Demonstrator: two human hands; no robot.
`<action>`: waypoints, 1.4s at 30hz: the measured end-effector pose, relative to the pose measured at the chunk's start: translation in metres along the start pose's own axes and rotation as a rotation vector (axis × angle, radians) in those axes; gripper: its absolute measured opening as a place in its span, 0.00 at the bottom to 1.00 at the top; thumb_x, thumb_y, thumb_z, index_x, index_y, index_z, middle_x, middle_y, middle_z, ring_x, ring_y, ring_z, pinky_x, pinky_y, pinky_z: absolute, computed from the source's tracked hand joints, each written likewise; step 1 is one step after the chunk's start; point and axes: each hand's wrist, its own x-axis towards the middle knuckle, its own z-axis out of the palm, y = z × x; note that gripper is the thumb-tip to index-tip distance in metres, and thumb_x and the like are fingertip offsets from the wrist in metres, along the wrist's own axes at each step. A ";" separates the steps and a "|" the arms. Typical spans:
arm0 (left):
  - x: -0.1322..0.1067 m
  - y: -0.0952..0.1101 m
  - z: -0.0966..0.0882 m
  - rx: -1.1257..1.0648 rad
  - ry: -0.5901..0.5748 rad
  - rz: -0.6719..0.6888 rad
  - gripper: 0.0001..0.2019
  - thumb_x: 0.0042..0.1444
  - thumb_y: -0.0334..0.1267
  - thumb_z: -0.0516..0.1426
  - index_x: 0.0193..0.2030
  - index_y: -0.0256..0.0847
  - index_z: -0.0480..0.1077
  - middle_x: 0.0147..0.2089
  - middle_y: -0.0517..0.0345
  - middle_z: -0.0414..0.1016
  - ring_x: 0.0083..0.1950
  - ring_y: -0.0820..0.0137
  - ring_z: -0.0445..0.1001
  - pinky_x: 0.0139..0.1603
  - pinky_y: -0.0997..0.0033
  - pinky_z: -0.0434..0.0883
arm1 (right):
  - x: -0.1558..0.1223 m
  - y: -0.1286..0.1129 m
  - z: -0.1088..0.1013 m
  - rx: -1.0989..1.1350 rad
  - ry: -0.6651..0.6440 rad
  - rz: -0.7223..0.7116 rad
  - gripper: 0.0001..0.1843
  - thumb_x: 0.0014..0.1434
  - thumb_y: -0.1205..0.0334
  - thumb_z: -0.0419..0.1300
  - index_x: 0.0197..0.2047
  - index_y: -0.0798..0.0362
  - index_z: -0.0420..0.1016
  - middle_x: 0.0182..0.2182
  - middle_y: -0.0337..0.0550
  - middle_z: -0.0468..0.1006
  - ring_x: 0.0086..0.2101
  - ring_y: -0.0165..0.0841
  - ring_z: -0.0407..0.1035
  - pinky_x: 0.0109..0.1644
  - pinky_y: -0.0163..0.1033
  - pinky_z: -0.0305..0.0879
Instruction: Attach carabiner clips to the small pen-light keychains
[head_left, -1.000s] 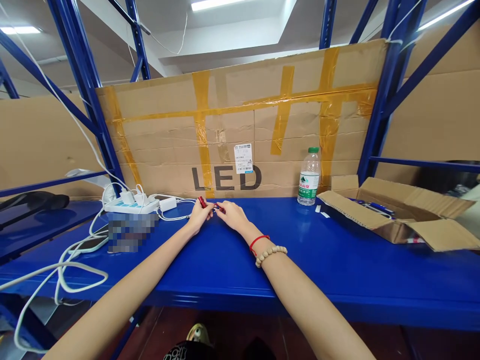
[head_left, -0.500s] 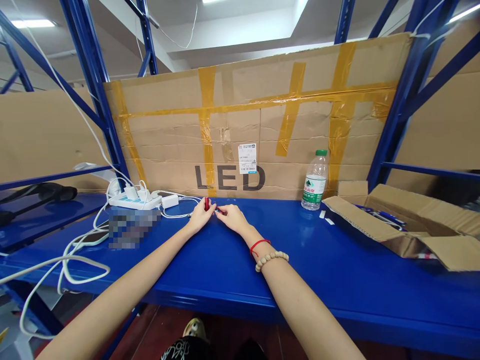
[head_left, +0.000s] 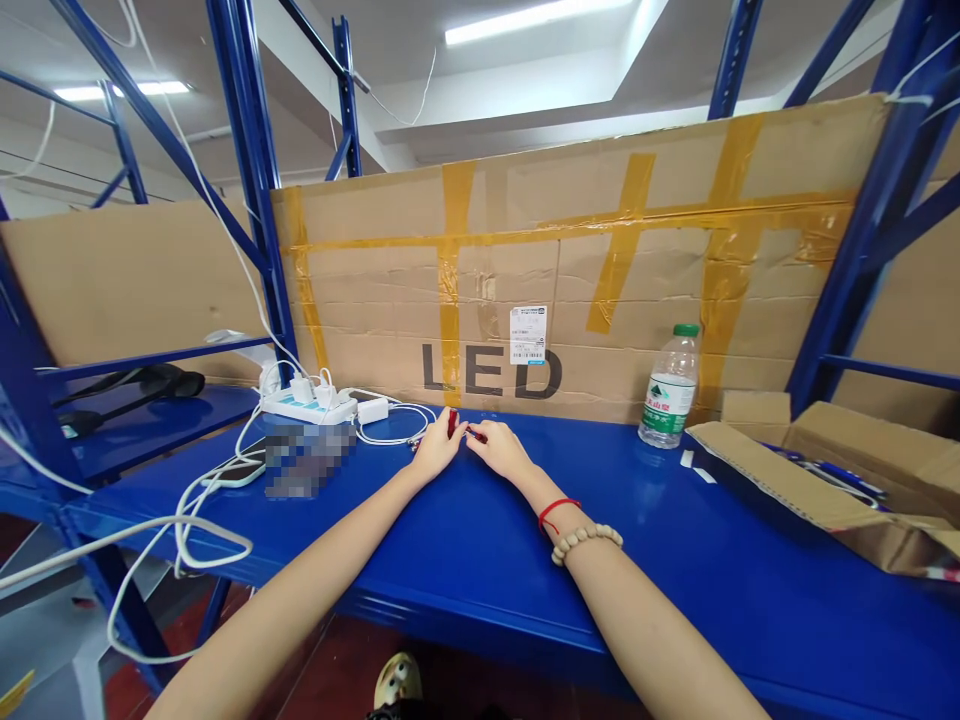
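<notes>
My left hand [head_left: 435,452] is closed around a short red piece [head_left: 452,423] that stands nearly upright at its fingertips. My right hand [head_left: 501,450] pinches a slim dark-red piece [head_left: 476,435] pointing toward the left hand. The fingertips of both hands almost meet above the far part of the blue shelf [head_left: 480,540]. Both pieces are small and partly covered by fingers, so their exact kind and whether they touch cannot be made out. Small shiny bits [head_left: 415,444] show just left of my left hand.
A white power strip [head_left: 307,404], looped white cables [head_left: 187,525] and a phone [head_left: 238,470] lie on the left. To the right are a water bottle [head_left: 669,390], small white slips [head_left: 703,475] and an open carton [head_left: 787,490] of pens. A cardboard panel [head_left: 360,300] closes the back.
The head view has turned left and slightly up, so the scene sits farther right and lower. Both hands stay close together, each with its red piece.
</notes>
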 end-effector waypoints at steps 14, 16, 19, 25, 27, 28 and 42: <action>0.006 -0.004 0.007 -0.453 -0.060 -0.182 0.20 0.38 0.34 0.64 0.28 0.39 0.53 0.25 0.64 0.71 0.18 0.80 0.64 0.19 0.80 0.62 | 0.000 0.021 0.013 0.262 0.237 -0.023 0.16 0.59 0.62 0.47 0.42 0.53 0.74 0.31 0.43 0.72 0.32 0.31 0.65 0.36 0.34 0.58; 0.006 -0.004 0.006 -0.493 -0.068 -0.209 0.22 0.35 0.33 0.65 0.28 0.39 0.53 0.23 0.64 0.70 0.19 0.79 0.65 0.19 0.80 0.63 | -0.001 0.018 0.012 0.285 0.244 -0.015 0.16 0.58 0.61 0.47 0.41 0.53 0.75 0.31 0.43 0.72 0.32 0.31 0.66 0.37 0.35 0.59; 0.004 -0.005 0.006 -0.491 -0.098 -0.215 0.21 0.34 0.33 0.65 0.27 0.39 0.54 0.22 0.66 0.68 0.18 0.80 0.64 0.20 0.80 0.62 | -0.002 0.015 0.011 0.290 0.226 -0.004 0.16 0.57 0.61 0.48 0.41 0.54 0.75 0.31 0.44 0.73 0.32 0.32 0.66 0.37 0.36 0.60; 0.001 -0.007 0.009 -0.321 -0.220 -0.197 0.21 0.31 0.31 0.65 0.26 0.39 0.54 0.20 0.69 0.65 0.18 0.78 0.63 0.19 0.78 0.62 | -0.003 0.013 0.011 0.171 0.142 0.030 0.17 0.57 0.63 0.47 0.42 0.53 0.75 0.33 0.44 0.73 0.34 0.32 0.67 0.39 0.36 0.61; 0.001 -0.008 0.010 -0.248 -0.238 -0.191 0.21 0.31 0.31 0.65 0.26 0.39 0.55 0.20 0.69 0.65 0.19 0.77 0.64 0.20 0.78 0.62 | -0.005 0.012 0.009 0.076 0.119 0.113 0.17 0.58 0.62 0.46 0.44 0.50 0.73 0.37 0.43 0.74 0.38 0.33 0.67 0.40 0.36 0.61; 0.001 -0.008 0.010 -0.221 -0.239 -0.192 0.21 0.31 0.32 0.65 0.26 0.39 0.55 0.20 0.68 0.65 0.20 0.77 0.65 0.21 0.78 0.62 | -0.006 0.011 0.008 0.023 0.106 0.164 0.17 0.58 0.62 0.46 0.45 0.49 0.73 0.39 0.42 0.74 0.40 0.34 0.67 0.41 0.37 0.60; 0.001 0.010 0.003 -0.529 -0.163 -0.315 0.18 0.43 0.36 0.62 0.30 0.39 0.53 0.21 0.67 0.67 0.14 0.83 0.60 0.12 0.84 0.53 | 0.001 0.012 0.013 0.464 0.230 0.257 0.18 0.53 0.53 0.53 0.36 0.56 0.77 0.29 0.43 0.74 0.25 0.28 0.64 0.30 0.34 0.60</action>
